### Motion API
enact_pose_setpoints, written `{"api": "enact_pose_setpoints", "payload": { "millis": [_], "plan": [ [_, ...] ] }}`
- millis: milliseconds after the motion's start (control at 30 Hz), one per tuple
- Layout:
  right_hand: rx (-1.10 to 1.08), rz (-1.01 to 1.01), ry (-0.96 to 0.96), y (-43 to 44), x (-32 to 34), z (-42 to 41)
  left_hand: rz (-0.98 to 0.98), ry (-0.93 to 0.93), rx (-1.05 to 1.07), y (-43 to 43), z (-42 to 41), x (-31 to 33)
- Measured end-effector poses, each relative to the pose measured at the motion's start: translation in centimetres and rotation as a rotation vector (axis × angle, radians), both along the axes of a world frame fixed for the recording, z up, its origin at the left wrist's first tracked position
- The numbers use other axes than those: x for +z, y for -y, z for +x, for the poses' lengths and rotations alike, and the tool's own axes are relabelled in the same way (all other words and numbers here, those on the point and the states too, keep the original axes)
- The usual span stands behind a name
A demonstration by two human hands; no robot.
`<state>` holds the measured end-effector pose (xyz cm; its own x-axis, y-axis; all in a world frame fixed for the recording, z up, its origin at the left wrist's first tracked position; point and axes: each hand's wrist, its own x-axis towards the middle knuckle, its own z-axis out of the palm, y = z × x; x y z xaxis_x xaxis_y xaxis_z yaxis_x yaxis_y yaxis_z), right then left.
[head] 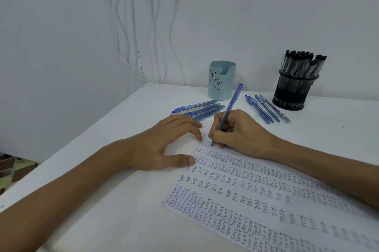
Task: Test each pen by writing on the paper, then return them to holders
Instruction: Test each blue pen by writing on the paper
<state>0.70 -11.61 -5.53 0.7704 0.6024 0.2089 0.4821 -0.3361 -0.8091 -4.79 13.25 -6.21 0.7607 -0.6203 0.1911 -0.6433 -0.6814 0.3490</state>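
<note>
Paper (242, 196) is being pinned at its eleven o'clock corner by the flat, spread left hand (164, 145) so the right hand (242, 132), pinching a pen (232, 102), is writing there.

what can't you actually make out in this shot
Head view, the only one:
- Inside of the blue bear holder: its own wall hides any pens.
- Blue pen pile: the left hand covers its near edge, so no sure count.
- Paper: the right forearm covers a strip, the frame edge cuts its right end, far writing blurs.
- Pen in the right hand: any mark at its tip too small.
</note>
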Motion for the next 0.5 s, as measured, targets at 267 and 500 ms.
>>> {"api": "enact_pose_setpoints", "payload": {
  "millis": [267,500],
  "plan": [
    [-0.004,-0.023,0.014,0.09,0.02,0.01,-0.007,0.001,0.001,0.02,0.01,-0.08],
    [-0.027,-0.028,0.02,0.04,0.07,0.05,-0.004,0.004,0.002,0.05,0.01,-0.14]
  ]
}}
